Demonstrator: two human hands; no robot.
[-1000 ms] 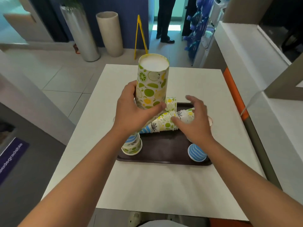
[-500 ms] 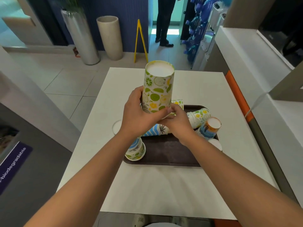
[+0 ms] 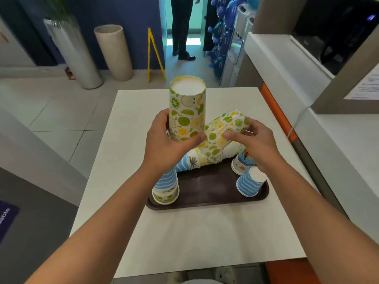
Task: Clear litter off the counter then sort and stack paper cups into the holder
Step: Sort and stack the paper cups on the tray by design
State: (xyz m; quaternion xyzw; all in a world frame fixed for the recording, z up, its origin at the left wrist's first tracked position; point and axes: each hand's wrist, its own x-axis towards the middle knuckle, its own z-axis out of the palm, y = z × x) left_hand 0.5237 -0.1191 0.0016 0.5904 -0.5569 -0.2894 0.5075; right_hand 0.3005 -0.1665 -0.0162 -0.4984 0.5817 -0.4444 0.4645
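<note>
My left hand (image 3: 167,144) grips an upside-down stack of lime-patterned paper cups (image 3: 187,107), held upright above the dark brown tray (image 3: 207,193). My right hand (image 3: 253,140) holds a second lime-patterned stack (image 3: 222,130), tilted with its top end up and to the right, beside the first stack. Under it a sideways run of blue-striped and white cups (image 3: 190,161) lies on the tray. A short upside-down stack, blue stripes over lime (image 3: 165,187), stands at the tray's front left. One blue-striped cup (image 3: 250,184) and a blue palm-print cup (image 3: 242,161) rest upside down at the right.
The tray sits on a white table (image 3: 184,232). An orange-edged counter (image 3: 287,128) runs along the right. Beyond the table are a yellow floor sign (image 3: 153,54), a silver planter (image 3: 73,56), a beige cylinder (image 3: 113,52), water bottles (image 3: 220,35) and a person's legs (image 3: 181,27).
My right hand has taken a lime-patterned stack off the tray and raised it, tilted, beside the upright stack in my left hand. The camera view shifted back a little.
</note>
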